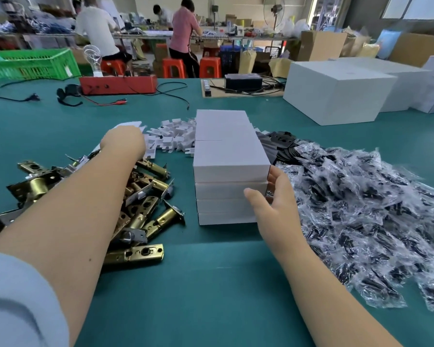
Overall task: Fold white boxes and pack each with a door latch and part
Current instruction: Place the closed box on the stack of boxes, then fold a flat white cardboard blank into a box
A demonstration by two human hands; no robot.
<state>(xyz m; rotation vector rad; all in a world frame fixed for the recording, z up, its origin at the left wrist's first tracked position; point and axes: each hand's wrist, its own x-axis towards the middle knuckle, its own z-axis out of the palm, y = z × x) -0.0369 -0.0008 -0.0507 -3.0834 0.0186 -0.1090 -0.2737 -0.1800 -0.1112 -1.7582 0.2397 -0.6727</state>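
Stacked white cardboard boxes [229,171] stand mid-table, long axes running away from the viewer.

Right hand [277,199] rests against the stack's near right corner, fingers relaxed, thumb on the front; left hand [124,142] reaches past the heap of brass door latches [140,209], lying every way, to flat white box blanks [128,125]; its fingers are hidden, so its grip is unclear; clear bagged black parts [361,216] heap on the green table [211,284] at right.

Bright, even daylight from upper-right windows; soft shadows, wide-angle bending at edges, blurred background.
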